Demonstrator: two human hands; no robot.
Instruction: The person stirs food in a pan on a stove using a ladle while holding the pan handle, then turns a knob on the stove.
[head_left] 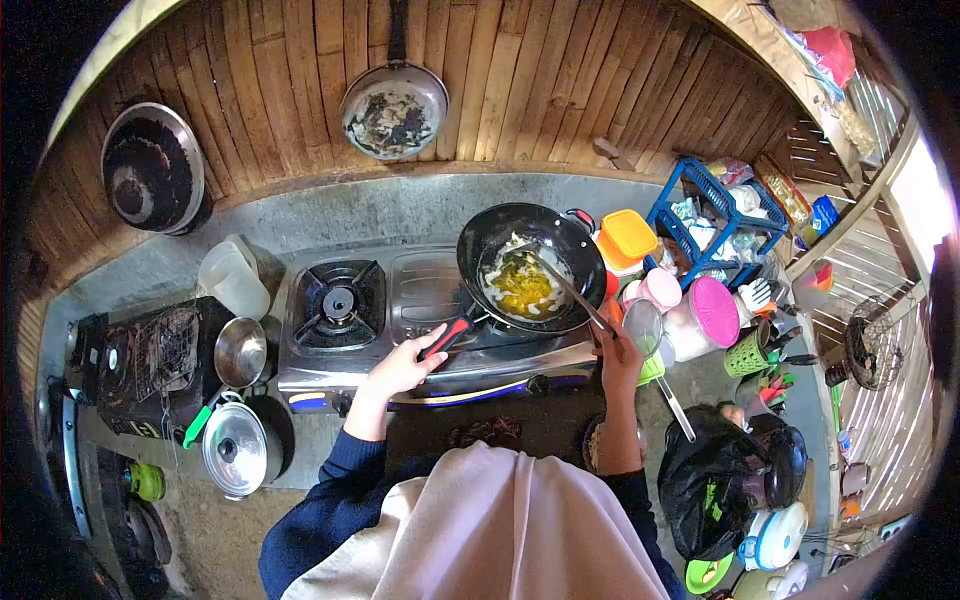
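A black wok (477, 215) with yellow food frying in pale, bubbling oil (535, 285) sits over the right side of the gas stove (410, 350). My left hand (402, 368) is closed around the end of its red and black handle (447, 338). In my right hand (620, 360) is a long metal spatula (577, 293), its lower end down in the food. The blade is partly hidden by the oil and food. Left of the wok, the other burner (339, 303) has no pan on it.
A strainer (643, 325), an orange container (628, 235) and a pink-lidded tub (714, 312) stand close right of the wok. Behind them is a blue rack (690, 245). On the left are a lidded pot (240, 450) and a small saucepan (240, 352).
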